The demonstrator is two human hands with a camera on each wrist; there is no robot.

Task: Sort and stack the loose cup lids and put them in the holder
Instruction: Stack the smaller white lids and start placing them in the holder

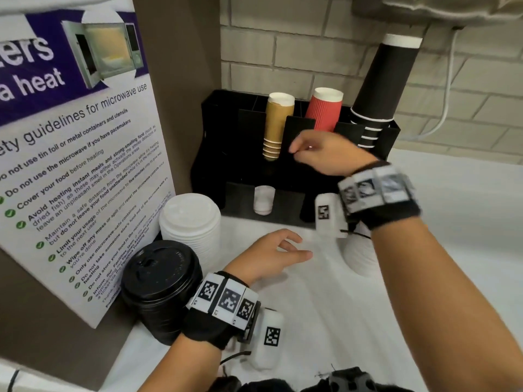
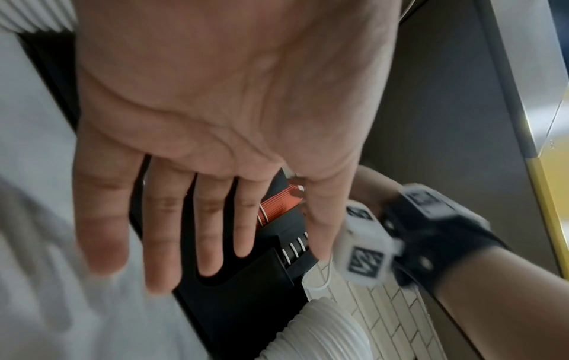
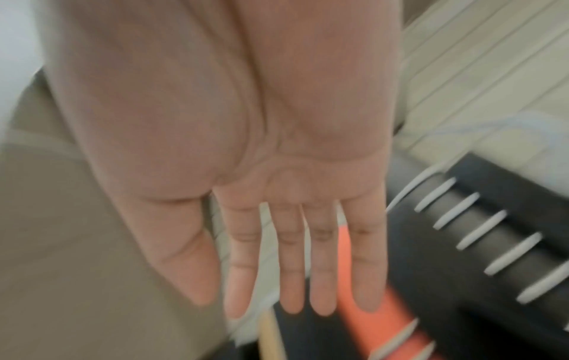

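Both hands are empty right now. Left hand (image 1: pixel 268 254) hovers flat over the white counter (image 1: pixel 325 306), fingers spread and relaxed. Right hand (image 1: pixel 325 152) is up by the black holder (image 1: pixel 226 131), fingers straight too. White lid stack (image 1: pixel 191 224) and black lid stack (image 1: pixel 160 284) sit left by the sign, another white stack (image 1: pixel 359 256) under the right wrist, and a small one (image 1: pixel 263 199) in the holder's bottom slot
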